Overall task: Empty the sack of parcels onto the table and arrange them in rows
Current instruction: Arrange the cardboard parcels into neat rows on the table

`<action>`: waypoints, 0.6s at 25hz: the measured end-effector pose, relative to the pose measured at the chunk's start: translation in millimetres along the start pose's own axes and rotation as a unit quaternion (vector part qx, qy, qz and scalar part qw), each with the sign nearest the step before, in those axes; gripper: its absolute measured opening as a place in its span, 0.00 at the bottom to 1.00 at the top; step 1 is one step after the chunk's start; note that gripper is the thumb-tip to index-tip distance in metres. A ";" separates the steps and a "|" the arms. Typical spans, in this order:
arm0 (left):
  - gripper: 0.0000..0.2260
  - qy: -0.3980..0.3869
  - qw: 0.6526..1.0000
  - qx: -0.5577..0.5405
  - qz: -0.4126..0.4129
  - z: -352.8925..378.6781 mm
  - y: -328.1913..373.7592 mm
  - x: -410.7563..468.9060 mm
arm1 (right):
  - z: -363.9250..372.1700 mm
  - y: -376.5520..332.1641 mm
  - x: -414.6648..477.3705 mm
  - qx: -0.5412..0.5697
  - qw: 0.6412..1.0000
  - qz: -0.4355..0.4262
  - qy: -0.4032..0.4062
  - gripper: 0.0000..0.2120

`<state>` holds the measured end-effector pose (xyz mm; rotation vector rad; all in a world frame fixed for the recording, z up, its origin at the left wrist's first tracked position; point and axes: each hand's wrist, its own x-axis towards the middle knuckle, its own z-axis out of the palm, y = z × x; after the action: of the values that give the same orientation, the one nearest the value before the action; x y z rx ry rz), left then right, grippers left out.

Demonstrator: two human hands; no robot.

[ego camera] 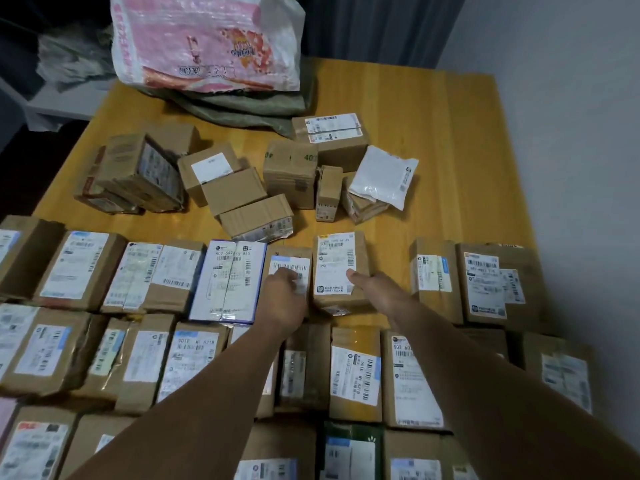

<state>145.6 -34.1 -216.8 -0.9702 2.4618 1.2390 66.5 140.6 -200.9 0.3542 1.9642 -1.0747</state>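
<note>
Cardboard parcels with white labels lie in rows across the near half of the wooden table (415,140). In the farthest row, my left hand (284,296) rests on a small brown parcel (289,261), fingers over its label. My right hand (374,289) lies flat against the right side of a taller labelled parcel (337,268) beside it, thumb on its label. A loose heap of unsorted boxes (242,188) and a white poly mailer (382,176) lie beyond. The pink-and-white sack (207,43) slumps at the table's far edge on an olive sack (242,105).
A gap of bare table (391,258) separates the parcel under my right hand from two boxes (478,282) at the row's right end. A grey wall (571,133) runs along the right, dark curtains behind. A low white surface (55,102) with clutter stands at far left.
</note>
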 end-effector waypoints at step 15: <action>0.20 0.031 0.999 -0.016 -0.028 15.2 -1.9 5.9 | -18.3 -0.5 10.1 -0.190 0.979 0.008 -0.075 0.23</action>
<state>140.9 -25.8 -230.2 -1.0940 2.4504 1.2520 50.2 153.4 -203.6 0.0764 1.9724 -0.6726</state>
